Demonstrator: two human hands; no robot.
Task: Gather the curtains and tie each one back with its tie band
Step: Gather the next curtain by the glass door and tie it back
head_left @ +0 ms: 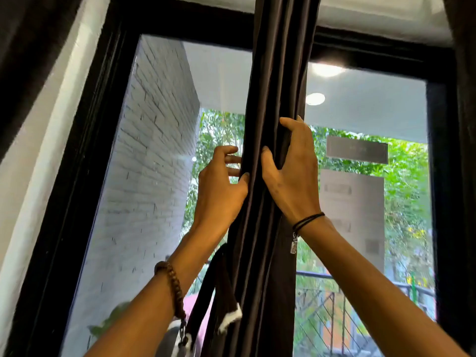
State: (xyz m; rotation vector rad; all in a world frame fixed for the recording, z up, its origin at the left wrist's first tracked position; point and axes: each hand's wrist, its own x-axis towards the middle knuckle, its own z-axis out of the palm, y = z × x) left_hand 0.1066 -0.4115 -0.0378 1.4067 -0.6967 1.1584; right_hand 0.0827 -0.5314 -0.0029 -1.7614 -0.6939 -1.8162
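A dark brown curtain [277, 73] hangs gathered into a narrow column down the middle of the window. My right hand [293, 173] grips its right side, fingers curled into the folds and thumb pressed on the front. My left hand [219, 189] rests on its left edge, thumb against the cloth and fingers spread behind it. A dark tie band [219, 284] with white ends dangles loose beside the curtain, below my left wrist. Another dark curtain [463, 99] hangs at the far right edge, and a third [23, 60] at the far left.
A black window frame [85, 176] surrounds the large glass panes. A white wall strip [38, 150] lies to the left. Outside are a white brick wall [144, 176], green trees and a metal railing [334, 305]. Ceiling lights reflect in the right pane.
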